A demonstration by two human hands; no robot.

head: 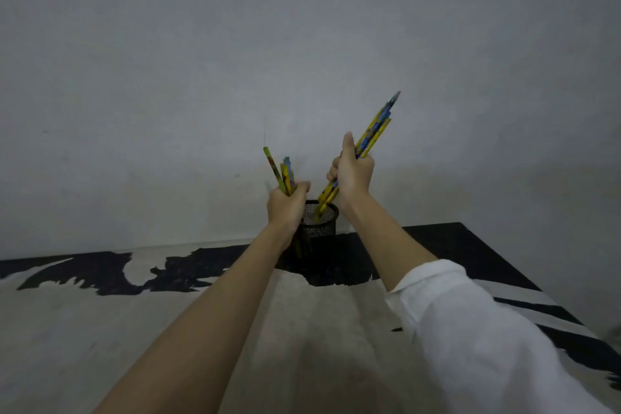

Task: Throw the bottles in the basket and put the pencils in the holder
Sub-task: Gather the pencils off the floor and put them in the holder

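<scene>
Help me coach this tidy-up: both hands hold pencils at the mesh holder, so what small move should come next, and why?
Probably lower the right hand and let go: the lower tips of its pencil bundle already sit at the holder mouth, while the left hand grips its pencils beside the rim.

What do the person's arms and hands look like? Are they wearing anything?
Both hands, the left hand and the right hand, are bare: no gloves, and no rings or watch that I can see. The left forearm is bare too, with no sleeve in view. The right arm wears a loose white sleeve, pushed up so the forearm and wrist are uncovered.
</scene>
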